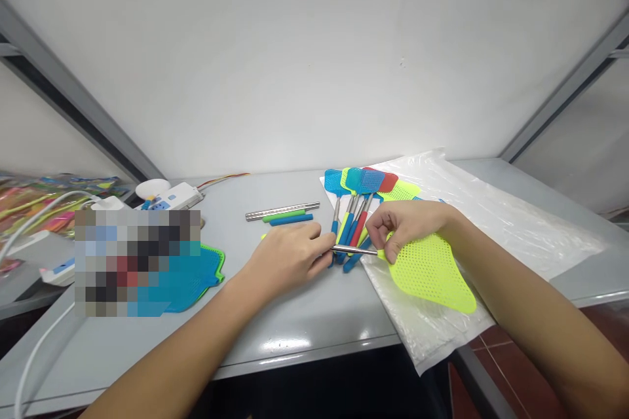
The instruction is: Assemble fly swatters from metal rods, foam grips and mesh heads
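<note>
My right hand [400,226] pinches the neck of a yellow-green fly swatter head [430,275], a perforated mesh paddle hanging toward the front edge. Fingers of my left hand [297,252] are closed around a thin metal rod [354,249], whose far end meets the neck of the yellow paddle. What lies inside the left fist is hidden. Just behind the rod is a pile of fly swatters [361,203] with blue, red and yellow heads and handles. Beyond my left hand rest several loose metal rods [282,211], a green handle tube [285,216] and a blue handle tube [292,220].
White plastic packaging [491,222] spreads over the right side of the grey table [275,340]. At left lie blue and green swatter heads [196,278], partly under a pixelated patch. Power strips [171,198] and a white cable [29,357] stand further left.
</note>
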Available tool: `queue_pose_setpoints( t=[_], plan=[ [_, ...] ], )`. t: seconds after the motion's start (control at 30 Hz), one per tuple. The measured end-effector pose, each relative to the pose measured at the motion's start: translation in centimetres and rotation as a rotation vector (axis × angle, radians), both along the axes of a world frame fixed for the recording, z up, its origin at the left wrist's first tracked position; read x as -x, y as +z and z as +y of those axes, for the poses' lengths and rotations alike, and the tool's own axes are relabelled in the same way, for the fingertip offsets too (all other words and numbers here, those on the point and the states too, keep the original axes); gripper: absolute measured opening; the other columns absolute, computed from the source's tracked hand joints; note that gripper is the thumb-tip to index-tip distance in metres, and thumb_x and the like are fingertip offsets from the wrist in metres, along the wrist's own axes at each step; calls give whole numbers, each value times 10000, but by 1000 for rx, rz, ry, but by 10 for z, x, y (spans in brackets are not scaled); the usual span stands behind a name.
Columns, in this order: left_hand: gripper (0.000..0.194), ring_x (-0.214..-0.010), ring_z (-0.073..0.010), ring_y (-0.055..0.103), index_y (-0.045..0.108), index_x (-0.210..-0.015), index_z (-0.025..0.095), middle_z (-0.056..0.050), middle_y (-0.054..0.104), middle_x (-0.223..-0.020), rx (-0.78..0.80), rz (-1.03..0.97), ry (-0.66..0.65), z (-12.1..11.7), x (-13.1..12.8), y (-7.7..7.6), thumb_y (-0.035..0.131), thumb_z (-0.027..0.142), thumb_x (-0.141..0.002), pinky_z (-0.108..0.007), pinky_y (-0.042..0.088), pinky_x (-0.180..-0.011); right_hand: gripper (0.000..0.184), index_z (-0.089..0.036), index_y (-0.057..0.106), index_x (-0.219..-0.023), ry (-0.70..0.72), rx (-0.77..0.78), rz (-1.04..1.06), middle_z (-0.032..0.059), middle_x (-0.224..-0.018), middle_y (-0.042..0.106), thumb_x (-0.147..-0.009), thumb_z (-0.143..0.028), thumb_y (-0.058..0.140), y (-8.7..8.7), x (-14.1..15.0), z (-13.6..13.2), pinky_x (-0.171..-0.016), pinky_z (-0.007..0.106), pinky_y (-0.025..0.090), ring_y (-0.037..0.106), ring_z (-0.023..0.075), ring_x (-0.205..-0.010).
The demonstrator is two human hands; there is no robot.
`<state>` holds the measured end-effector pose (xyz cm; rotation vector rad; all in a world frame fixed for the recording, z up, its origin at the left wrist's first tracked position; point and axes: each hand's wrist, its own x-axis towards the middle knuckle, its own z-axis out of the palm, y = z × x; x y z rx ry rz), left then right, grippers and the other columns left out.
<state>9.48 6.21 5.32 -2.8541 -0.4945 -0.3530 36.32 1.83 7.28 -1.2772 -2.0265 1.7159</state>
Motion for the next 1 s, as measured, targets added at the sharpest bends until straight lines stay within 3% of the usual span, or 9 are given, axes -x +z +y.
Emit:
queue_pose_setpoints(
  t=[0.5,1.0],
  plan=[
    [218,-595,-147,446,596,-1059,265,4,496,-730,-31,100,33,-1,1,6,391,300,-993,-290,151,-498,342,-156,658,-764,8,-7,-8,-20,-681,671,-625,-408,843,-4,-2,5,-516,219,378,575,101,-600],
    [266,-585,-147,507,582,-987,234,9,532,-716,68,110,6,-5,2,6,356,373,-1007,-298,166,-494,388,-151,651,-774,-12,39,40,-12,-680,681,-590,-426,854,-5,-1,4,-539,227,405,597,112,-615]
  ],
)
